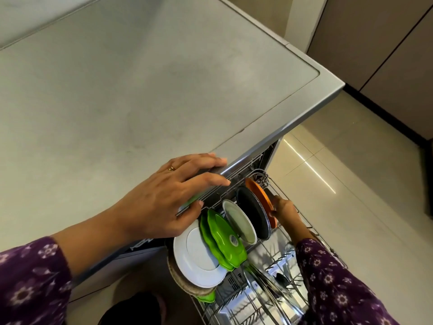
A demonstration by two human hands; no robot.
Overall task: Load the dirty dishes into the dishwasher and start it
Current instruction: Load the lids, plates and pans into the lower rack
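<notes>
pinching orange plate (258, 194) in rack (262, 175) — right hand (284, 212)

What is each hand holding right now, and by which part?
The right hand pinches the orange plate by its rim. The left hand holds nothing, resting flat on the edge of the counter.

A: What is worn on the arms?
B: Dark purple fabric printed with small pale flowers is seen on the left sleeve (30, 277) and the right sleeve (332, 285); both are ended short of the wrist.
A: Is any jewellery worn?
B: A gold-coloured ring (171, 168) is worn on one finger of the left hand (164, 198).
</notes>
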